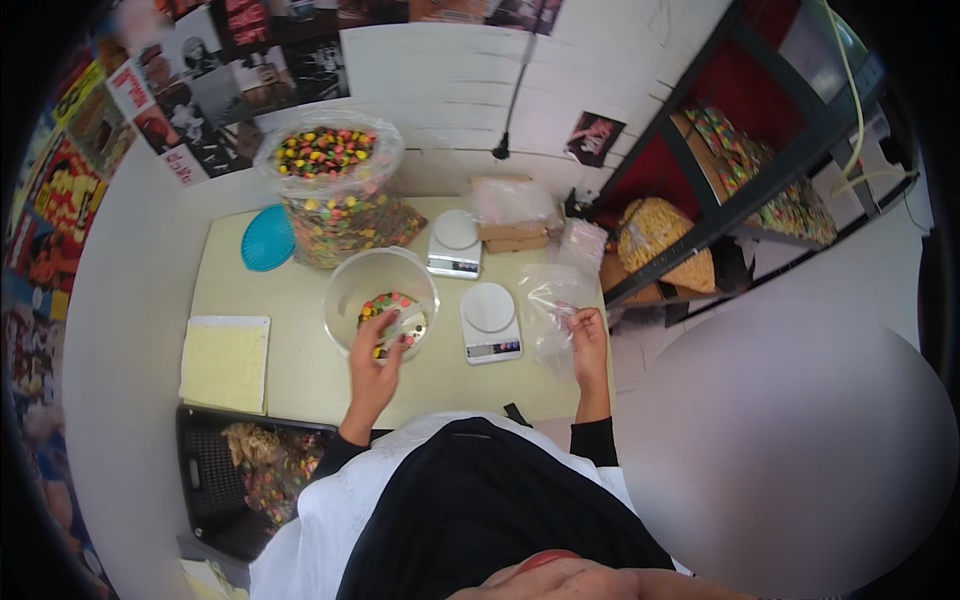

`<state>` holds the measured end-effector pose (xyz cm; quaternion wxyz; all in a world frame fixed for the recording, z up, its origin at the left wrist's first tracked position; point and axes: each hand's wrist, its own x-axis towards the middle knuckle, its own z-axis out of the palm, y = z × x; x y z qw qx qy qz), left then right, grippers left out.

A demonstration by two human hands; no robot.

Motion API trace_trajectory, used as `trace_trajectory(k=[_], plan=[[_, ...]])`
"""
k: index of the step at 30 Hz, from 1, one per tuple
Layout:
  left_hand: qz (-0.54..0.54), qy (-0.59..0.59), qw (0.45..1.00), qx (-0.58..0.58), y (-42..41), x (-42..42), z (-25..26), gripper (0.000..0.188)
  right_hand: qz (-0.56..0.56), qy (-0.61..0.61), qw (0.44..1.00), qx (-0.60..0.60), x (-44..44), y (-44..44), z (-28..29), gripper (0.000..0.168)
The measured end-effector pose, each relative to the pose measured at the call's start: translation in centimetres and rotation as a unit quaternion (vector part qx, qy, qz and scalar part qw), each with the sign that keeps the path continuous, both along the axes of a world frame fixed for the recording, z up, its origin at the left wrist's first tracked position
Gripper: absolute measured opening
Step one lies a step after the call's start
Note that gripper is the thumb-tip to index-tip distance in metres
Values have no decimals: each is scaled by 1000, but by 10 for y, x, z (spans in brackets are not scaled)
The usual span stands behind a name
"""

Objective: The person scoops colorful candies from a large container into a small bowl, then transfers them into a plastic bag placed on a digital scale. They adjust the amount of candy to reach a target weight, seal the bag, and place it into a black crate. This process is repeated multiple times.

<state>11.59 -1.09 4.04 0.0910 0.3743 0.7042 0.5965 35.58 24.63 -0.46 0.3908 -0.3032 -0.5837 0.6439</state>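
My left hand point(373, 373) reaches over the near rim of a translucent plastic bucket point(341, 300), thumb and fingers curved inside it. Candies coated in yellow, pink, green and brown point(388, 301) lie on the bucket's bottom, beside a pale, see-through thing point(412, 322) that I cannot make out. Whether the left fingers grip anything is unclear. To the right, my right hand point(590, 337) pinches a clear plastic bag point(551, 300) at the table's right side. Between the hands stands a white digital kitchen scale point(489, 319).
A large clear sack of candies point(337, 210) stands behind the bucket, near a blue lid point(268, 238). A second scale point(454, 238) and cardboard boxes point(514, 238) are farther back. A yellow notepad point(225, 364), a black crate point(214, 472) and a shelving rack point(667, 262) flank the table.
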Motion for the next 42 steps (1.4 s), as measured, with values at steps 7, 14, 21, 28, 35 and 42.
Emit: trace_trajectory(k=[7,14,21,28,35,42], plan=[[-157,-397,898,110,45,-3,-2,39,206,98,974,1,-77,-64,26,12],[-113,-383,911,100,18,-14,9,29,274,-15,959,77,-105,-97,14,15],[-27,-227,973,2,-20,1,-15,16,220,-66,936,267,-115,-114,49,34],[10,-148,987,-58,-31,16,-11,18,263,-91,849,450,-122,-135,68,29],[10,13,993,-120,-35,14,-17,22,321,-111,807,483,-129,-142,65,20],[-206,-164,962,-70,-43,-2,-16,54,422,-109,805,402,-136,-143,75,13]])
